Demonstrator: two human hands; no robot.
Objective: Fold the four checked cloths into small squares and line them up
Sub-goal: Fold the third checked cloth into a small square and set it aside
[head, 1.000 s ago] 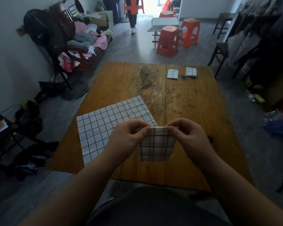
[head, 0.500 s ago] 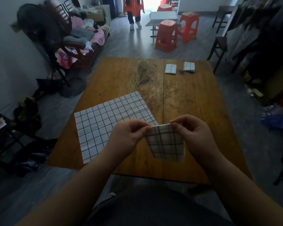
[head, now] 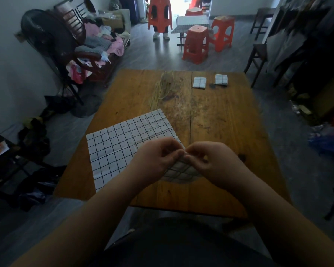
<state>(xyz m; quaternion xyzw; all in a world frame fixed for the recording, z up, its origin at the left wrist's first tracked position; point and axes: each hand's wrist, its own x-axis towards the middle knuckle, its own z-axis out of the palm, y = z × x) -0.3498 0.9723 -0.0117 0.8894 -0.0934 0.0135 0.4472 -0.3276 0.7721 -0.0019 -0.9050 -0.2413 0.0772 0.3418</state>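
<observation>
Above the near edge of the wooden table (head: 220, 122), the left hand (head: 152, 160) and right hand (head: 210, 162) meet with curled fingers. Each pinches the top of a half-folded cloth (head: 179, 171), white with dark grid lines, which sags between them. A larger open cloth (head: 123, 145) lies flat on the table's near left part. At the table's far right edge sit one folded square (head: 199, 82) and another folded square (head: 221, 79), near each other but apart.

The person's left hand (head: 154, 160) and right hand (head: 212, 164) were bare, as were both forearms (head: 108, 207) down to the picture's lower edge. A dark, plain garment (head: 181, 245) covered the torso or lap beneath them; its kind could not be told.
</observation>
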